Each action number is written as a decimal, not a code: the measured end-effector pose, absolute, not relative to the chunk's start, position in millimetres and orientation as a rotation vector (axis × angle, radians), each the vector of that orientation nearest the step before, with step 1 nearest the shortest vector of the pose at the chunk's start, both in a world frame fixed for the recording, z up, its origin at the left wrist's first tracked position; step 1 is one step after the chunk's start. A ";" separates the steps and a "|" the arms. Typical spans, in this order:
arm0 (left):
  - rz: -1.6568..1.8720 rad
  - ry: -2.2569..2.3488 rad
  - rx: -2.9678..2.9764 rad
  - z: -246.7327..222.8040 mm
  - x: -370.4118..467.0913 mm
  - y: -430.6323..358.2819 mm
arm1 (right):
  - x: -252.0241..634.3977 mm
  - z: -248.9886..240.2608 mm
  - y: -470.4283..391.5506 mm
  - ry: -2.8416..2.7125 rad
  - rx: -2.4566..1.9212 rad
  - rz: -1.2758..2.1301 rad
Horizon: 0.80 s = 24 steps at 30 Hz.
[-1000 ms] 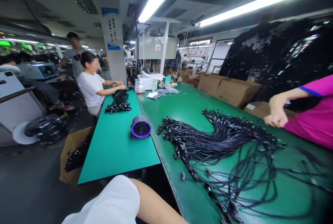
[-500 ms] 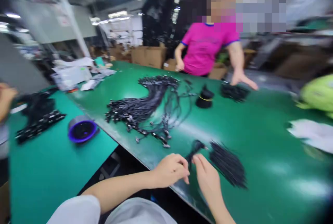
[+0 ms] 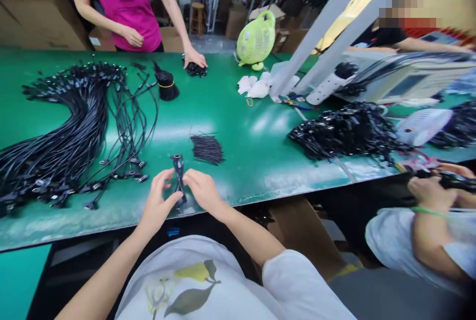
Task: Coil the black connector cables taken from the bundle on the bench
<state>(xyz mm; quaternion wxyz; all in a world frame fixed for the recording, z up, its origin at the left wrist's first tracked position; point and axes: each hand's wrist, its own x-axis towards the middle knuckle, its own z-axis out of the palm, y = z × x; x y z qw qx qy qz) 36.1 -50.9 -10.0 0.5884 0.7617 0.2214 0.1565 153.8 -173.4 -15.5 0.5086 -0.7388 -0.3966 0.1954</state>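
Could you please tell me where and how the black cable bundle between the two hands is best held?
Probably by its slim middle, nearer the person than the connector: the black cable bundle runs lengthwise between left hand and right hand, so pinching from both sides suits it, leaving the far connector end uncovered.

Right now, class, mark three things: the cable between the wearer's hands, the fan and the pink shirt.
Cable (image 3: 179,167): head view, its upper part.
Fan (image 3: 256,39): head view, its body.
Pink shirt (image 3: 124,5): head view, its chest.
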 end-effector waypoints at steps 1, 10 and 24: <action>0.335 0.493 1.732 -13.3 40.7 -59.0 | 156.3 -15.6 -175.9 -0.910 -1.748 0.510; 0.191 0.394 1.450 -12.3 62.5 -84.3 | 165.3 -29.7 -196.6 -0.807 -1.638 0.804; 0.240 0.481 1.029 -33.8 94.9 -94.7 | 162.4 -54.8 -226.6 -1.174 -2.109 0.072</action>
